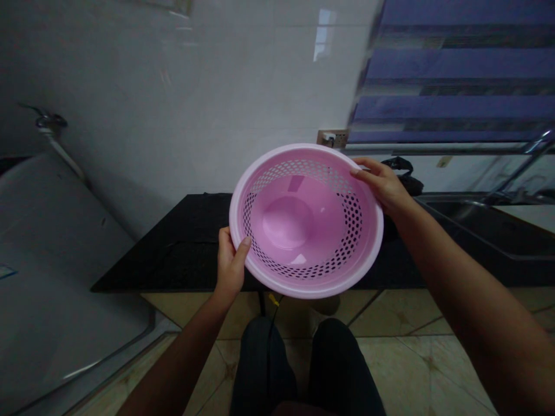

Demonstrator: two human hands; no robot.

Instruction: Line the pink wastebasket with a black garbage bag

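Note:
A round pink plastic colander with rows of holes around its wall is held up in front of me, tilted so that its inside faces me. My left hand grips the rim at the lower left, thumb on the inner side. At the upper right of the rim, my right hand is closed on the edge, and some of its fingers are hidden behind the wall. Nothing lies inside the colander.
Behind the colander runs a black countertop. A sink with a faucet is at the right, near a black bag. A wall socket holds a plug. A large white appliance stands at the left below a tap.

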